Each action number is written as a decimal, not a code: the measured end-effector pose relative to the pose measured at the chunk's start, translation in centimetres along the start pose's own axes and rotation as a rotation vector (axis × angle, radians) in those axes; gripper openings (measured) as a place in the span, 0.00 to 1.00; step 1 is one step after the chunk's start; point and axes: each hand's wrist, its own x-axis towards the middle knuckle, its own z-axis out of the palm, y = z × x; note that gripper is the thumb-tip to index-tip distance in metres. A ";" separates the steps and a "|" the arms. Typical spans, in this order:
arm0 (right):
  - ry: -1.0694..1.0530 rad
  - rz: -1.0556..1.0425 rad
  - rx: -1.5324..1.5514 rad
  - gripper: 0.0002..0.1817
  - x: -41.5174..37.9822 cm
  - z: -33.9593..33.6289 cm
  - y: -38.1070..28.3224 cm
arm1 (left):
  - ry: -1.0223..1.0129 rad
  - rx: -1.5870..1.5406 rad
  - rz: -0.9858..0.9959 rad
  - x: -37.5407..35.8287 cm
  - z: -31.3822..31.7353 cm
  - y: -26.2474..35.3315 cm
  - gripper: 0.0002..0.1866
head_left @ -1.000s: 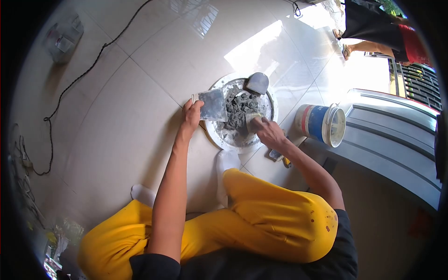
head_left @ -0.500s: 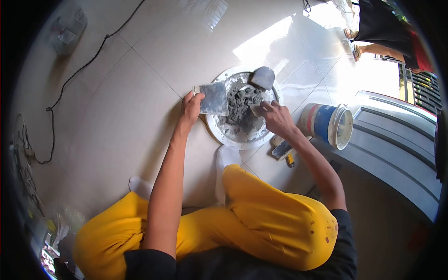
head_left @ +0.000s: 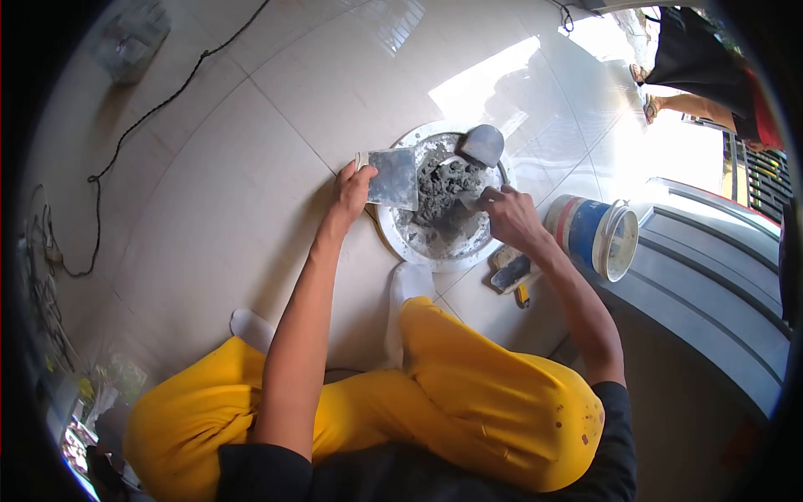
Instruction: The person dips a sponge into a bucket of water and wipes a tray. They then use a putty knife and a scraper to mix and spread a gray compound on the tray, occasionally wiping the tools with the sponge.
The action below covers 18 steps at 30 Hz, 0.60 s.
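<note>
A round, pale tray (head_left: 400,243) on the tiled floor holds crumbly grey mortar (head_left: 443,188). My left hand (head_left: 351,191) is closed on the left edge of a flat grey plate (head_left: 393,178), which overlaps the tray's left side. Over the right part of the tray, my right hand (head_left: 512,216) grips a small scraper (head_left: 469,201), its blade at the mortar. A grey rounded block (head_left: 483,145) rests at the tray's upper right rim.
A white and blue bucket (head_left: 590,234) lies on its side at the right. Near it are a trowel (head_left: 510,273) and a yellow-handled tool (head_left: 523,295). A black cable (head_left: 150,115) crosses the floor. Another person's legs (head_left: 690,106) show at upper right.
The whole view has shifted slightly, with the tray and bucket lower and farther right. The scraper's blade has moved a little within the mortar. Both hands keep their holds.
</note>
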 end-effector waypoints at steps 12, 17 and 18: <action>0.193 -0.062 -0.069 0.11 0.9 3.9 -0.7 | 0.015 0.010 0.023 -1.2 0.2 0.4 0.16; 0.042 -0.075 0.007 0.20 0.8 -1.4 0.3 | 0.110 0.006 0.081 -1.2 0.6 1.8 0.16; 0.028 -0.088 0.011 0.20 1.3 -0.9 0.3 | 0.062 0.007 0.067 -1.2 0.4 1.7 0.16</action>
